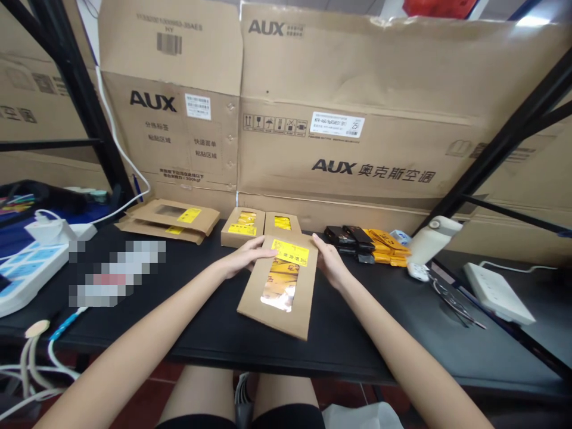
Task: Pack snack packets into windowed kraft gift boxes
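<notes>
Between my two hands is a brown kraft box point(252, 304) with a clear window and a yellow label; orange packets show through the window. My left hand point(245, 256) grips its far left edge, thumb on top beside the label. My right hand point(329, 260) holds the far right corner, with its fingers partly hidden by the box. Just behind stand two similar filled kraft boxes, a left one point(230, 236) and a right one point(292, 224), both with yellow contents in their windows. Flat kraft boxes point(203, 221) with yellow labels lie stacked farther left.
Black packets point(348, 235) and orange packets point(386, 247) lie at the back right, near a white bottle point(435, 238). Glasses point(453, 304) and a white power strip point(498, 292) are farther right. Another power strip point(27, 277) is at left. Large cardboard sheets point(286, 77) wall the back.
</notes>
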`<state>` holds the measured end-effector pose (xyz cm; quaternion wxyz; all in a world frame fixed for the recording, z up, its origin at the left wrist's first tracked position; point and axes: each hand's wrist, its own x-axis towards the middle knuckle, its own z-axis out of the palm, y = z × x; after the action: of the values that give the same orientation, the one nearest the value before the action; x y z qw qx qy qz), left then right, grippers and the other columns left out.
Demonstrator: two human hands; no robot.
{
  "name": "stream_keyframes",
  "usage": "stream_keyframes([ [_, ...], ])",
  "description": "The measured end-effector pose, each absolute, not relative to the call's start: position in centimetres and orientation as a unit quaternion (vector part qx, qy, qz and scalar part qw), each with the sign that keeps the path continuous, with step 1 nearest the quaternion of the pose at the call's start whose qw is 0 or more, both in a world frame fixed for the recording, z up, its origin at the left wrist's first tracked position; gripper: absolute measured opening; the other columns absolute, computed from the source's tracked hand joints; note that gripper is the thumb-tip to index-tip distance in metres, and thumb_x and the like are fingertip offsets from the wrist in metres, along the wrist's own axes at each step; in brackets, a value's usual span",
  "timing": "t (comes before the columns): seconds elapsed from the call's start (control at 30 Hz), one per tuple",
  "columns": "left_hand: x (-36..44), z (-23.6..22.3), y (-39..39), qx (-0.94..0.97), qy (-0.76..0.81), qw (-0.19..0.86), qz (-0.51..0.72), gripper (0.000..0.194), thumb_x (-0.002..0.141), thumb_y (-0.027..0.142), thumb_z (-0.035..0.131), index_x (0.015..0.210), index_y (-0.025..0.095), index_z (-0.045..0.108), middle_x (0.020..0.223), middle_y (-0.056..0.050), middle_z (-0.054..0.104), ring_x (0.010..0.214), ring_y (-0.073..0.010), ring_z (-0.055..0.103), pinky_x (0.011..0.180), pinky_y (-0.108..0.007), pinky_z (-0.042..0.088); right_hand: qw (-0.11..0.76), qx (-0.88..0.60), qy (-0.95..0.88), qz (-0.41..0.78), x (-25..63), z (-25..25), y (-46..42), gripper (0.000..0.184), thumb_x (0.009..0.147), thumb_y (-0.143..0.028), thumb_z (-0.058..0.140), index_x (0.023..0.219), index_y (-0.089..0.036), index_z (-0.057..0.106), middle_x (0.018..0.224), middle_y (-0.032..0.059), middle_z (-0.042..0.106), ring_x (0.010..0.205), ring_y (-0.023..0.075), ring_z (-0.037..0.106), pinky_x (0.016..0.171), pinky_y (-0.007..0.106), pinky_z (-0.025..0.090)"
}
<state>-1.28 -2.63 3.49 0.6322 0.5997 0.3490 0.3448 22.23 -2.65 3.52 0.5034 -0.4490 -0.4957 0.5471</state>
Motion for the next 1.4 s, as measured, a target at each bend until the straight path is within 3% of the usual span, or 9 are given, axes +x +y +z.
stream_keyframes([
  [0.17,-1.3,3.4,-2.7,0.569,0.318,0.683,0.331,0.048,0.070,0.036,0.072,0.116,0.022,0.062,0.114,-0.009,0.067,0.107,-0.0290,0.061,0.090,-0.040,0.046,0.514,-0.426,-0.526,0.527,21.6,2.6,-2.6,0.053,0.069,-0.066,0.061,0.085,-0.016,0.071,0.079,0.0055,0.072,0.082,0.0232,0.067,0.072,0.030,0.050],
  [0.43,-0.8,3.4,-2.9,0.542,0.306,0.689,0.371,0.043,0.071,0.034,0.071,0.111,0.019,0.063,0.109,-0.010,0.069,0.099,-0.0266,0.065,0.089,-0.039,0.047,0.578,-0.388,-0.472,0.541,21.3,2.7,-2.4,0.050,0.069,-0.068,0.056,0.079,-0.020,0.065,0.076,0.0036,0.070,0.090,0.0243,0.066,0.077,0.033,0.050],
  [0.63,-0.8,3.6,-2.8,0.492,0.295,0.704,0.419,0.040,0.073,0.038,0.069,0.107,0.017,0.063,0.106,-0.011,0.070,0.097,-0.0273,0.066,0.084,-0.037,0.050,0.602,-0.328,-0.449,0.573,21.6,3.5,-2.5,0.037,0.065,-0.055,0.068,0.064,-0.020,0.056,0.076,0.0008,0.070,0.085,0.0192,0.066,0.068,0.028,0.049],
  [0.8,-0.9,3.5,-2.5,0.485,0.300,0.711,0.411,0.038,0.075,0.038,0.067,0.106,0.017,0.062,0.104,-0.011,0.070,0.096,-0.0265,0.066,0.082,-0.036,0.051,0.592,-0.360,-0.488,0.531,21.5,3.0,-2.5,0.035,0.068,-0.053,0.069,0.077,-0.019,0.067,0.081,0.0022,0.070,0.075,0.0167,0.065,0.064,0.026,0.048],
  [1.0,-1.0,3.6,-2.7,0.497,0.317,0.711,0.383,0.043,0.073,0.040,0.069,0.108,0.017,0.061,0.105,-0.012,0.070,0.098,-0.0273,0.066,0.087,-0.038,0.050,0.611,-0.395,-0.527,0.439,21.7,2.2,-2.2,0.037,0.067,-0.057,0.068,0.071,-0.020,0.068,0.072,0.0006,0.068,0.074,0.0184,0.063,0.060,0.027,0.048],
  [1.23,-0.8,4.0,-3.1,0.472,0.316,0.732,0.375,0.036,0.072,0.040,0.068,0.100,0.018,0.062,0.094,-0.009,0.072,0.093,-0.0275,0.067,0.082,-0.037,0.050,0.579,-0.351,-0.488,0.551,21.3,3.4,-3.2,0.044,0.067,-0.060,0.067,0.086,-0.021,0.069,0.088,0.0056,0.072,0.093,0.0231,0.065,0.078,0.034,0.051],
  [1.4,-0.8,4.5,-3.5,0.426,0.323,0.766,0.357,0.032,0.074,0.044,0.062,0.090,0.017,0.065,0.085,-0.010,0.073,0.087,-0.0288,0.068,0.073,-0.036,0.051,0.505,-0.321,-0.486,0.636,22.1,3.4,-3.5,0.057,0.048,-0.060,0.078,0.090,-0.022,0.069,0.093,0.0058,0.073,0.087,0.0227,0.067,0.082,0.037,0.051],
])
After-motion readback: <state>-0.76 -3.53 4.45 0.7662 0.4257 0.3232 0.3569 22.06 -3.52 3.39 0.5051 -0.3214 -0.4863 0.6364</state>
